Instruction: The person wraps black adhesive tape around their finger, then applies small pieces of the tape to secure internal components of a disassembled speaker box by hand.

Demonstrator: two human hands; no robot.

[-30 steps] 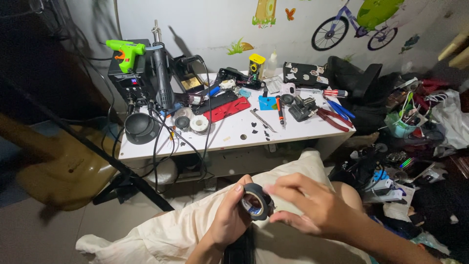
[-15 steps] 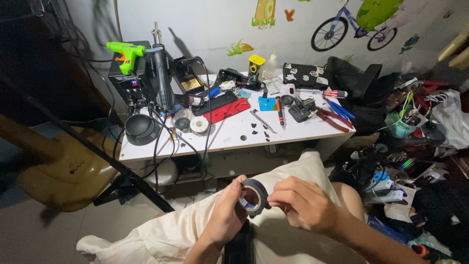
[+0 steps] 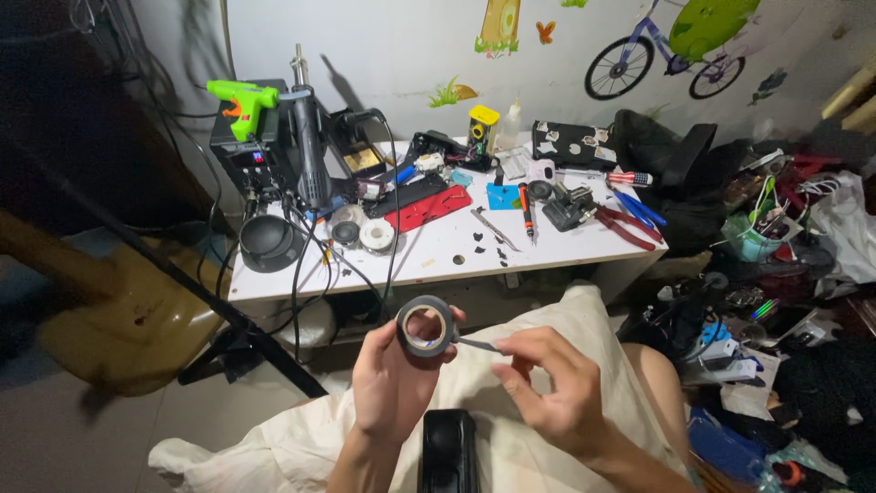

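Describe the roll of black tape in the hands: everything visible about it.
The roll of black tape is a dark, slightly glossy ring with a paler inner core, looking like plastic electrical tape. It stands on edge, its open centre facing the camera, above the lap. The left hand grips it from below; the right hand pinches a short strip pulled out sideways from it.

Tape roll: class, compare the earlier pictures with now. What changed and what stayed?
The right hand has drawn a strip from the tape roll, pulling rightwards. The left hand still holds the roll, now lifted slightly. The white table and its tools look unchanged.
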